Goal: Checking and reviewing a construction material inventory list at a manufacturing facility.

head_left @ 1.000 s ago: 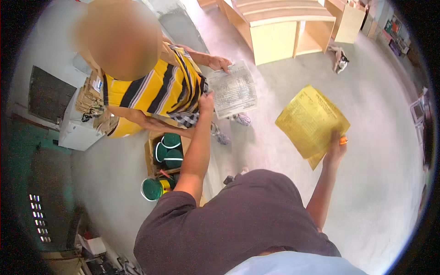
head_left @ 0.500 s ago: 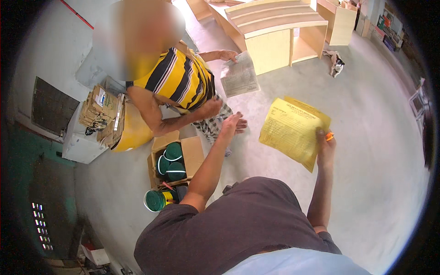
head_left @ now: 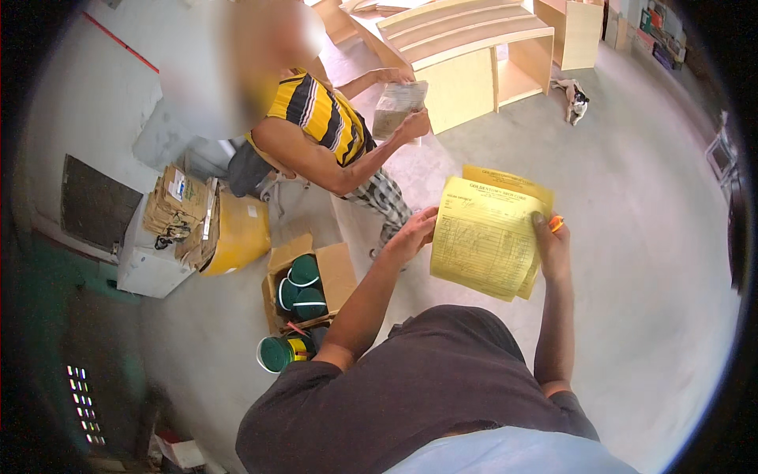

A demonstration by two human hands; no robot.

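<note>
Two or more yellow printed form sheets (head_left: pixel 485 241) are held up in front of me, one set behind the other and offset. My right hand (head_left: pixel 553 245) grips their right edge, thumb on the front. A small orange object (head_left: pixel 557 223) shows in the same hand; its kind is unclear. At the sheets' left edge, my left hand (head_left: pixel 414 235) has its fingers closed, the tips partly hidden by the paper. To the left, a person in a yellow and black striped top (head_left: pixel 324 118) holds a greyish printed sheet (head_left: pixel 401 103) with both hands.
An opened cardboard box (head_left: pixel 339 272) with several green lidded pails (head_left: pixel 304 271) stands on the floor at left. Another green pail (head_left: pixel 276 354) is beside it. Folded cardboard (head_left: pixel 178 201) and a yellow container (head_left: pixel 241 233) lie farther left. Wooden shelving (head_left: pixel 466 79) and a dog (head_left: pixel 575 103) are ahead.
My left hand has closed in on the left edge of the yellow sheets, which are now straighter and slightly left. The other person has drawn back and brought both hands onto the greyish sheet.
</note>
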